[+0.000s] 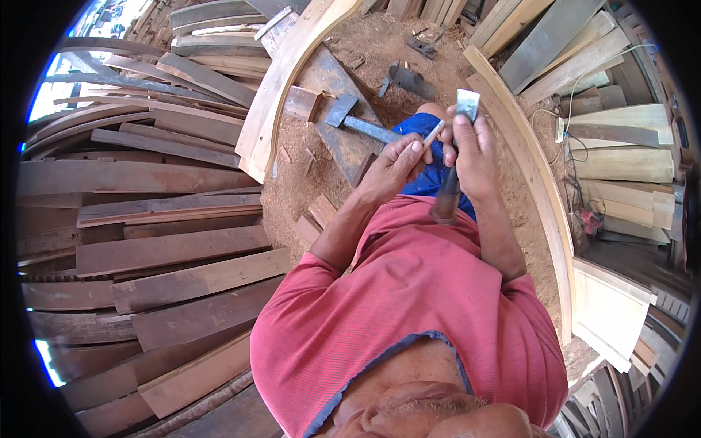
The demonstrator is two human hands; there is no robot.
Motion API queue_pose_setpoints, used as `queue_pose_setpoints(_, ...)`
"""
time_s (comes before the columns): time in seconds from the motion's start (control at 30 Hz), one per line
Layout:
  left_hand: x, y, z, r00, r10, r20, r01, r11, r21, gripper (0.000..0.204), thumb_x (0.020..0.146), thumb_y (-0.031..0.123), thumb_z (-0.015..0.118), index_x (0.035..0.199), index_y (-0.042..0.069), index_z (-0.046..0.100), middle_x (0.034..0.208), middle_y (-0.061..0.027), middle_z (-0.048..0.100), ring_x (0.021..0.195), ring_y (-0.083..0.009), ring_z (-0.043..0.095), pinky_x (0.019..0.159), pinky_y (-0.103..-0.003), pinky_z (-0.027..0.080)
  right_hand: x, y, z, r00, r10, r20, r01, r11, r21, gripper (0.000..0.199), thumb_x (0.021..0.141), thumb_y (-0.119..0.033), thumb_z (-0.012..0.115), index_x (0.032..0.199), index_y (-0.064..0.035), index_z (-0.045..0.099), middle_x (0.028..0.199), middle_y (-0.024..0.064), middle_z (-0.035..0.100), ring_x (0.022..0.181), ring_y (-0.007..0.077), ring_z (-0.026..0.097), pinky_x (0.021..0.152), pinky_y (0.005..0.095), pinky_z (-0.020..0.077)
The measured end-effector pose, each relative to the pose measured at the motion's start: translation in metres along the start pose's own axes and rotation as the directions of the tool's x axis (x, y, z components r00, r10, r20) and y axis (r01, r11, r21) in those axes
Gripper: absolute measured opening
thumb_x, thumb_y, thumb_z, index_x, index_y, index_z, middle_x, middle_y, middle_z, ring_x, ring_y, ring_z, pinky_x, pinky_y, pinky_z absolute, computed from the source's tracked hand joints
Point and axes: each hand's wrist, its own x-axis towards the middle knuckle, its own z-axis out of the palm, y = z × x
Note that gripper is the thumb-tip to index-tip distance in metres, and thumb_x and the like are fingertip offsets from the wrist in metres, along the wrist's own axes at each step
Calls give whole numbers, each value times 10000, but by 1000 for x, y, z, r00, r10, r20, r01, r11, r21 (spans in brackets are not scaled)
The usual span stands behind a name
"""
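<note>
My left hand is closed, pinching a short, thin, pale stick between thumb and fingers. Its far end points up and right, toward the other hand. A chisel is gripped in my right hand, its wide metal blade pointing away from me. The dark handle runs back toward my shirt. Both hands are close together above my blue shorts. To their left lies a hammer with a grey head, its handle reaching toward my lap. Whether the stick touches the chisel, I cannot tell.
A curved pale board stands left, and a long one curves along the right. A reddish wood block and a dark curved piece lie ahead among sawdust. Stacked planks fill the left; cords and a red device lie right.
</note>
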Motion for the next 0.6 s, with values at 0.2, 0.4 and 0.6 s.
queue_pose_setpoints(0.2, 14, -9, -7, 988, 21, -153, -41, 991, -131, 322, 1062, 373, 432, 922, 100, 529, 688, 9, 507, 589, -94, 473, 541, -249, 399, -11, -11, 21, 959, 243, 148, -282, 737, 615, 163, 1039, -237, 487, 1067, -81, 524, 798, 17, 520, 574, 99, 494, 511, 247, 446)
queue_pose_setpoints(0.4, 17, 7, -19, 934, 317, -163, -233, 889, 394, 377, 1070, 326, 418, 829, 51, 506, 673, -6, 459, 623, -105, 425, 566, -297, 382, -42, -1, 47, 844, 396, 361, -534, 687, 493, 193, 1055, -269, 448, 1040, -89, 516, 727, -12, 487, 491, 79, 433, 473, 252, 430)
queue_pose_setpoints(0.6, 6, 16, -21, 899, 435, -52, -324, 740, 590, 322, 1053, 247, 440, 829, 22, 497, 667, -104, 439, 601, -232, 433, 570, -343, 383, -46, -5, 45, 859, 373, 351, -505, 731, 458, 201, 1059, -283, 420, 1016, -97, 484, 674, -40, 412, 446, 48, 355, 454, 248, 410)
